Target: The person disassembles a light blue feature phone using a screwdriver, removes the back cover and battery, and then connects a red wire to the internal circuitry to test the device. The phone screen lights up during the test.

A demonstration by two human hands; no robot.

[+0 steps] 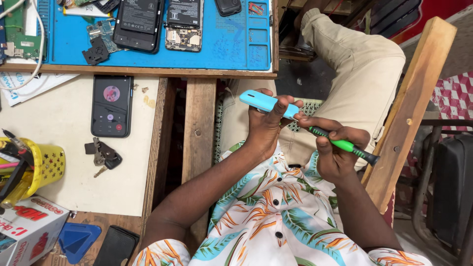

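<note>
My left hand (265,129) grips a small light-blue phone (261,101), held over my lap with its back facing up. In my right hand (336,150) is a screwdriver (345,146) with a green and black handle. Its tip points left and meets the blue phone's right end, where my left fingers partly hide it. Both hands are over my beige trousers, to the right of the workbench.
A blue work mat (231,44) at the top holds two opened phones (138,22) and loose parts. A black phone with a lit screen (112,106) and keys (102,155) lie on the bench. A yellow tool cup (47,167) stands left. A wooden chair arm (409,108) is right.
</note>
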